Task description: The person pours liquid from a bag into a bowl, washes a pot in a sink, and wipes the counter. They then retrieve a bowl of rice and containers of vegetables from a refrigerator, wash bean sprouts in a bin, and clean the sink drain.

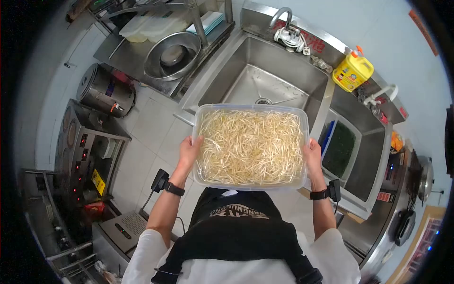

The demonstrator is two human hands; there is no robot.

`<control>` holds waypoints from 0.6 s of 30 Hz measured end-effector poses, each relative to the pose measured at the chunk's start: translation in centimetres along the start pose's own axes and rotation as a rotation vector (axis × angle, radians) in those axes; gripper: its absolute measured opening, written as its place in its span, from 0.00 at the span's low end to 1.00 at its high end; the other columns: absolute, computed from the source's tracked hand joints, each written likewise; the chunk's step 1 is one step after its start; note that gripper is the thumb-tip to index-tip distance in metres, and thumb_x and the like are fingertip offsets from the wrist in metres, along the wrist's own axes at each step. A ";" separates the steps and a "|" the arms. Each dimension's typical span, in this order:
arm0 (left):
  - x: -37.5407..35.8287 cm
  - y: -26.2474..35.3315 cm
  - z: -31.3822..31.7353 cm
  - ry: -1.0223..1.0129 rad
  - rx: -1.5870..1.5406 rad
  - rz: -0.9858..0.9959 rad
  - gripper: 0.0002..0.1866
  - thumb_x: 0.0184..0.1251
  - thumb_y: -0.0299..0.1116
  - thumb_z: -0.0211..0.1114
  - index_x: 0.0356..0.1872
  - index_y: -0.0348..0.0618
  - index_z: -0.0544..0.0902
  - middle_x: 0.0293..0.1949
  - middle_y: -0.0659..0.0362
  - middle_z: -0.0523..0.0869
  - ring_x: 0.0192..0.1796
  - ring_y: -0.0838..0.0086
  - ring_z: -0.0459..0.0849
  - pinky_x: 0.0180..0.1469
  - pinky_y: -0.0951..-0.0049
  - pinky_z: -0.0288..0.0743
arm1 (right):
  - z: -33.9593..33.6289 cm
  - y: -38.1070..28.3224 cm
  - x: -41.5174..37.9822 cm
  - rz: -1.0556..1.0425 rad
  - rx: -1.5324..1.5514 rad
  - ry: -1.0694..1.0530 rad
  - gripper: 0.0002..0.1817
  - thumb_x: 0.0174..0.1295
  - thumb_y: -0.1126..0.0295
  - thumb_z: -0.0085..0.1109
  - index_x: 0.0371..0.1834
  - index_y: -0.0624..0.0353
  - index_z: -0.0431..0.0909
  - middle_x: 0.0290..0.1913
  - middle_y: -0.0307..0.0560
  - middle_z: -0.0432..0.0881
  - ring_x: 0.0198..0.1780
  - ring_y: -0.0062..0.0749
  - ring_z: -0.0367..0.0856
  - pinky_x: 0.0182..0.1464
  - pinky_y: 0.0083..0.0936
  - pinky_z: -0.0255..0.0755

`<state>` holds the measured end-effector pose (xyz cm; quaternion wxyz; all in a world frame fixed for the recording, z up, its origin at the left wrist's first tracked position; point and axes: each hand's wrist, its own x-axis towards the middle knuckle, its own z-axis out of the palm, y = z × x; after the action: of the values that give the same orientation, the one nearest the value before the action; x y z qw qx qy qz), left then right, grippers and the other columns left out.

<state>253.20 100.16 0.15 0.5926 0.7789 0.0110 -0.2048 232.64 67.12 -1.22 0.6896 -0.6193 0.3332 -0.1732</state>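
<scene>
Here, sprout tub (251, 185) between hands — left (190, 152), right (312, 156) grip clamped on opposite ends.

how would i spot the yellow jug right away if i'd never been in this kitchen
Find the two steel sinks against the wall, each with its own faucet. On the ledge behind them, near where they meet, stands the jug. Its bright yellow body with a red-orange top sets it apart from the white cable bundled at the faucet to its left.
</scene>
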 end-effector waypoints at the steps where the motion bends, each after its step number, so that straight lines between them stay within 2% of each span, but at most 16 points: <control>1: 0.0 -0.5 0.0 0.009 -0.004 0.000 0.12 0.60 0.36 0.60 0.27 0.37 0.74 0.22 0.65 0.76 0.23 0.85 0.70 0.23 0.81 0.65 | 0.1 0.0 0.2 -0.002 -0.002 -0.010 0.04 0.51 0.81 0.46 0.28 0.60 0.68 0.26 0.31 0.69 0.27 0.12 0.64 0.30 0.13 0.59; 3: 0.1 -1.4 0.0 0.028 -0.047 -0.029 0.11 0.60 0.35 0.60 0.26 0.38 0.74 0.21 0.65 0.76 0.23 0.85 0.69 0.23 0.81 0.64 | 0.1 -0.4 0.5 -0.014 -0.130 0.003 0.04 0.51 0.81 0.46 0.27 0.60 0.67 0.25 0.31 0.68 0.27 0.13 0.65 0.30 0.13 0.60; 6: -0.6 -0.2 0.0 0.021 -0.024 -0.006 0.10 0.59 0.35 0.60 0.27 0.39 0.74 0.21 0.65 0.75 0.22 0.85 0.69 0.23 0.81 0.65 | -0.2 0.3 1.1 -0.021 -0.038 -0.012 0.04 0.50 0.81 0.46 0.28 0.60 0.67 0.26 0.32 0.69 0.27 0.13 0.65 0.31 0.13 0.60; 10: 0.3 -0.9 -0.3 -0.018 -0.014 0.008 0.10 0.59 0.34 0.61 0.27 0.38 0.73 0.22 0.65 0.75 0.23 0.85 0.70 0.23 0.81 0.65 | 0.2 0.2 1.2 -0.035 -0.066 0.010 0.04 0.50 0.81 0.46 0.28 0.60 0.67 0.26 0.32 0.69 0.27 0.14 0.66 0.30 0.13 0.60; 13: -0.6 -0.8 -0.4 -0.043 -0.071 -0.054 0.10 0.59 0.34 0.61 0.28 0.38 0.73 0.23 0.64 0.76 0.24 0.84 0.70 0.25 0.80 0.66 | 0.0 0.1 0.8 -0.033 -0.094 0.001 0.04 0.51 0.81 0.46 0.28 0.60 0.68 0.26 0.33 0.71 0.27 0.14 0.67 0.31 0.14 0.61; 16: -0.6 -0.7 -1.0 -0.097 0.043 -0.009 0.09 0.58 0.33 0.61 0.32 0.38 0.74 0.28 0.63 0.77 0.28 0.83 0.73 0.30 0.79 0.69 | 0.4 -0.5 0.6 -0.030 -0.104 0.040 0.03 0.52 0.80 0.46 0.29 0.60 0.68 0.27 0.34 0.72 0.27 0.15 0.68 0.31 0.14 0.63; 18: -0.6 -0.2 -1.3 -0.219 -0.186 -0.108 0.10 0.57 0.29 0.61 0.38 0.39 0.73 0.33 0.62 0.78 0.33 0.81 0.75 0.36 0.78 0.71 | 0.3 -0.1 0.7 -0.030 -0.094 0.026 0.03 0.53 0.79 0.47 0.29 0.60 0.68 0.27 0.34 0.73 0.28 0.15 0.69 0.32 0.14 0.64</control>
<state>253.01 101.54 0.39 0.6478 0.6921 0.0072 -0.3184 233.42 66.85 -1.26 0.6527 -0.6535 0.3406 -0.1761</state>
